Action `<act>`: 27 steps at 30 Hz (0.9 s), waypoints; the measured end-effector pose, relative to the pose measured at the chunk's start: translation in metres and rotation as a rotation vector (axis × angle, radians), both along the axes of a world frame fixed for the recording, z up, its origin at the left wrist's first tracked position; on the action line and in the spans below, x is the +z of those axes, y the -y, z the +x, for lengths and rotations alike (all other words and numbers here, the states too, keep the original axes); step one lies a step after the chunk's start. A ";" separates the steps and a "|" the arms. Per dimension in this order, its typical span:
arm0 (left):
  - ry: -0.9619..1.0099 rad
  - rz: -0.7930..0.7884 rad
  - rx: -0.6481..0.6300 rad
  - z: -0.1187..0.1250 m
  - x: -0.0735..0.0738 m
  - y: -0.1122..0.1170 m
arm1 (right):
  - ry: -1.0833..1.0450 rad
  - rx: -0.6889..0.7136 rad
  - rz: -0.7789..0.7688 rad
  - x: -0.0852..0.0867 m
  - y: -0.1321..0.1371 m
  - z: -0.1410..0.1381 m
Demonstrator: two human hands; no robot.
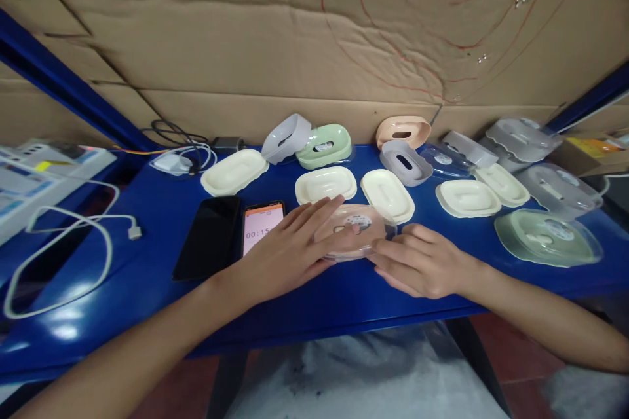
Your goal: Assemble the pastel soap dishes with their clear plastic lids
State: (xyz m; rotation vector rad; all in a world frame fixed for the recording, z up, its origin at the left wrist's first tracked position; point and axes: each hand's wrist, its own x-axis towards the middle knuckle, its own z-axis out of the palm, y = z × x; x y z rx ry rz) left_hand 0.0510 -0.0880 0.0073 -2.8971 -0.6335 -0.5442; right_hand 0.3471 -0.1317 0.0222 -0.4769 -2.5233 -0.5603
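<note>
A pinkish soap box with a clear lid [361, 226] lies on the blue table [162, 209] near its front edge. My left hand [289, 249] rests flat with fingers stretched out, fingertips lying on the lid's left side. From the right, my right hand [417, 262] touches the box's near right edge, fingers extended and held together. Neither hand grips the box. Just behind the box lie two cream trays [325, 184] [388, 195].
A black phone [209, 236] and a lit phone showing a timer [261, 226] lie left of my hands. Several more cream trays, grey, green and peach box halves and lidded boxes [545, 237] spread across the back and right. White cables [63, 242] lie at left. Cardboard walls the back.
</note>
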 end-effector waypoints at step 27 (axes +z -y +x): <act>0.082 -0.345 0.145 -0.009 -0.001 -0.001 | -0.114 0.039 -0.435 -0.027 -0.031 0.014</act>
